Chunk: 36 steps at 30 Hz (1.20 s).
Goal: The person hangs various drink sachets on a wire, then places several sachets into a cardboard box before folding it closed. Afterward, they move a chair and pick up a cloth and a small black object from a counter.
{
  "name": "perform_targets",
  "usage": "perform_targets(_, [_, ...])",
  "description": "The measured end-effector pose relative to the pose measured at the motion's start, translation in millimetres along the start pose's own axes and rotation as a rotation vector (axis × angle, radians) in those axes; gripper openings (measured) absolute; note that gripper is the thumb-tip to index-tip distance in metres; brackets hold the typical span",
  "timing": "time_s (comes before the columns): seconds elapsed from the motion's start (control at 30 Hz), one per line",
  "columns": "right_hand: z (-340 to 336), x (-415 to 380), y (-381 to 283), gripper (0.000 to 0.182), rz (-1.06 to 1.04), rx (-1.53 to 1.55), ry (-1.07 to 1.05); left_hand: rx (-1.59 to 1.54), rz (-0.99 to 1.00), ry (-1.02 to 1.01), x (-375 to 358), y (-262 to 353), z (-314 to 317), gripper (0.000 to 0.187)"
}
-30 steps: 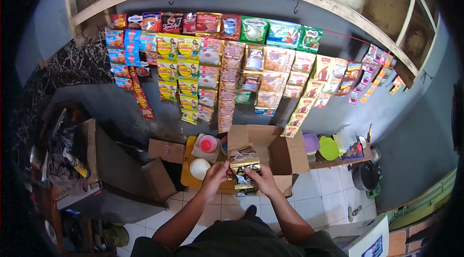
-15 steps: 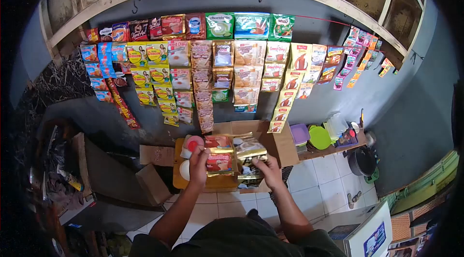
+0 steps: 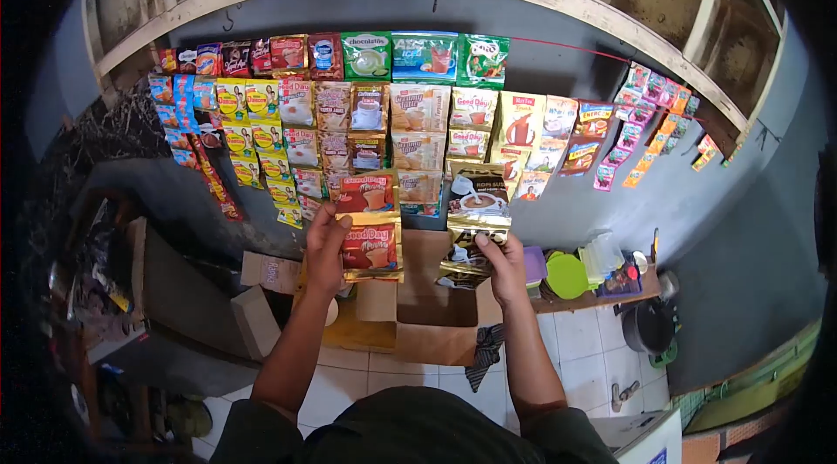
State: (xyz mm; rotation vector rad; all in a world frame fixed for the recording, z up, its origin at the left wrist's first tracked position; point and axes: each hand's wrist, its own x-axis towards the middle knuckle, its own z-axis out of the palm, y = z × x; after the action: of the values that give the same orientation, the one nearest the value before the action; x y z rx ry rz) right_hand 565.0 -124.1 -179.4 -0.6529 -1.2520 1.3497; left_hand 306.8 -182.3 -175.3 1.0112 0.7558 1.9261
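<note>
My left hand [image 3: 325, 248] grips a short strip of red Good Day coffee sachets [image 3: 370, 242] with gold edges, held upright by its left side. In my right hand [image 3: 500, 263] is a strip of black and gold coffee sachets [image 3: 479, 198], thumb across its front. A gap separates the two strips. Beyond them, rows of hanging sachet strips [image 3: 422, 106] line the wall, and the held sachets cover some of the lower ones. Below and between my hands stands an open cardboard box [image 3: 436, 340].
A red string [image 3: 571, 49] runs along the wall near the top row. To the right, a shelf [image 3: 602, 296] bears green and purple plastic ware [image 3: 567, 276]. A dark bucket [image 3: 649, 321] stands on the floor tiles [image 3: 575, 337]. Cardboard flaps [image 3: 255, 323] stick out at left.
My hands have risen and moved apart, bringing the red strip and the black-gold strip, earlier together above the box, up before the wall display. The head view has shifted.
</note>
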Motion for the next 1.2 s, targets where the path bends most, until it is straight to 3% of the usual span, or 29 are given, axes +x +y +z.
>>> perform_targets(0.23, [-2, 34, -5, 0.024, 0.006, -0.005, -0.139, 0.106, 0.117, -0.011, 9, 0, 14, 0.020])
perform_targets(0.47, [26, 69, -12, 0.029, -0.039, 0.054, -0.209, 0.382, 0.292, 0.016, 58, 51, -24, 0.019])
perform_targets(0.57, [42, 87, -18, 0.027, -0.078, 0.073, -0.168, 0.408, 0.317, -0.099, 93, 85, -41, 0.047])
perform_targets(0.6, [49, 91, -24, 0.027, -0.058, 0.102, -0.158, 0.451, 0.369, -0.045, 104, 91, -45, 0.045])
perform_targets(1.03, [112, 122, -34, 0.025, -0.255, 0.069, -0.001, 0.645, 0.447, -0.419, 311, 167, -102, 0.030])
perform_targets(1.1, [114, 121, -32, 0.025, -0.253, 0.076, 0.044, 1.000, 0.302, -0.396, 327, 172, -106, 0.027])
perform_targets(1.13, [114, 120, -31, 0.026, -0.240, 0.085, 0.074, 0.990, 0.300, -0.414, 328, 169, -104, 0.027])
perform_targets(1.2, [111, 118, -36, 0.028, -0.230, 0.003, 0.115, 1.522, 0.689, -0.206, 316, 169, -102, 0.028])
